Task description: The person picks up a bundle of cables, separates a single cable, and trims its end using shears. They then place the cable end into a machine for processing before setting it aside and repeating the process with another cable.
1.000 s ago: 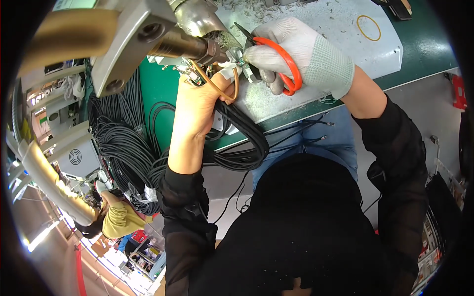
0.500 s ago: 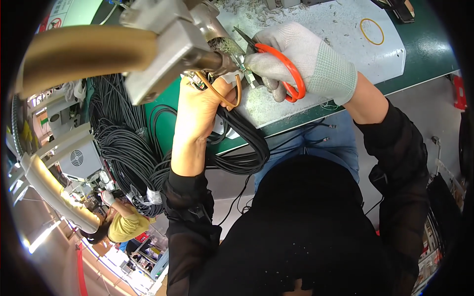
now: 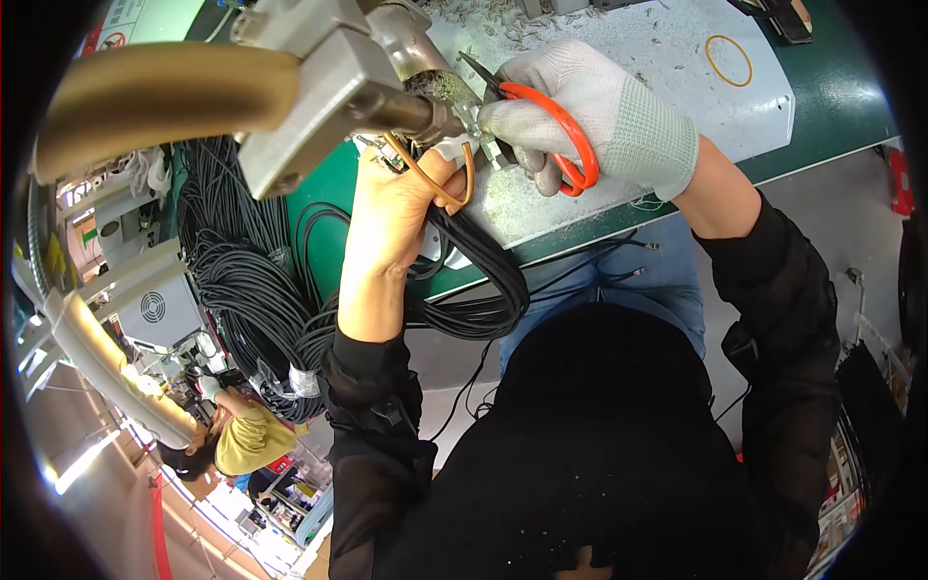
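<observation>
My right hand (image 3: 590,116), in a white knit glove, is closed around scissors (image 3: 584,147) with red-orange handles. Their dark blades point up and left. Its thumb and fingertips also pinch a small metal cable connector (image 3: 494,151) by the metal machine nozzle (image 3: 443,120). Bare apart from a white covering on a fingertip, my left hand (image 3: 391,198) is closed on the ends of a bundle of black cables (image 3: 483,266), just below the nozzle. A curved tan tube (image 3: 416,174) passes in front of its fingers, partly hiding them.
The machine's metal arm (image 3: 324,106) and thick tan hose fill the upper left. A white board (image 3: 677,106) with scattered clippings and a yellow rubber band (image 3: 728,61) lies on the green table (image 3: 841,106). Coiled black cables (image 3: 242,261) hang at left. A person in yellow (image 3: 253,440) works beyond.
Both my hands keep nearly the same place and grip. The machine arm and background appear slightly shifted in the picture. The person in yellow has changed posture a little.
</observation>
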A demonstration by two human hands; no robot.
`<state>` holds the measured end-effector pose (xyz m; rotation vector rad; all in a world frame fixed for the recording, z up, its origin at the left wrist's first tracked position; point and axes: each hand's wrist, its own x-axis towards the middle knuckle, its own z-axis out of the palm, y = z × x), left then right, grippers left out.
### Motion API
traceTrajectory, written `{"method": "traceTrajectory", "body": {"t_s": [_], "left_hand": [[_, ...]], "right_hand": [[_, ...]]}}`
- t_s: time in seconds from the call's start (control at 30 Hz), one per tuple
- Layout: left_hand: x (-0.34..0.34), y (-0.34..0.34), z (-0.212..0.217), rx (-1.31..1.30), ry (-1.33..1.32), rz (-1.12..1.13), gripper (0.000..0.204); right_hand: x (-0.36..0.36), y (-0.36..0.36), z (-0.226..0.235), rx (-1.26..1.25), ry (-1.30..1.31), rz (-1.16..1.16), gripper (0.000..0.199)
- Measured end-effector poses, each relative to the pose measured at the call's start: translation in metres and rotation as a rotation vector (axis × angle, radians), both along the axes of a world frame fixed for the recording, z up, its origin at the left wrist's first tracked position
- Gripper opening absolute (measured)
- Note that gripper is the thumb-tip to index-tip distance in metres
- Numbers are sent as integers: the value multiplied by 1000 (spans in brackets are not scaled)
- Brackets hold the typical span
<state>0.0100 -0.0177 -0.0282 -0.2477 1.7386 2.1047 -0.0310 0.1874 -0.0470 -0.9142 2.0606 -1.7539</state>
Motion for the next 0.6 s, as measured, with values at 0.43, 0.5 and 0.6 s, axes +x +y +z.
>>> {"method": "traceTrajectory", "body": {"t_s": [0.43,0.5,0.6], "left_hand": [[79,18,14,101,141,276,13],[92,23,24,110,162,168,12],[102,25,26,122,165,106,13]], "right_hand": [[69,37,55,32,-557,-110,22],[82,42,61,-21,-661,-81,23],[95,48,62,-69,-693,-91,21]]}}
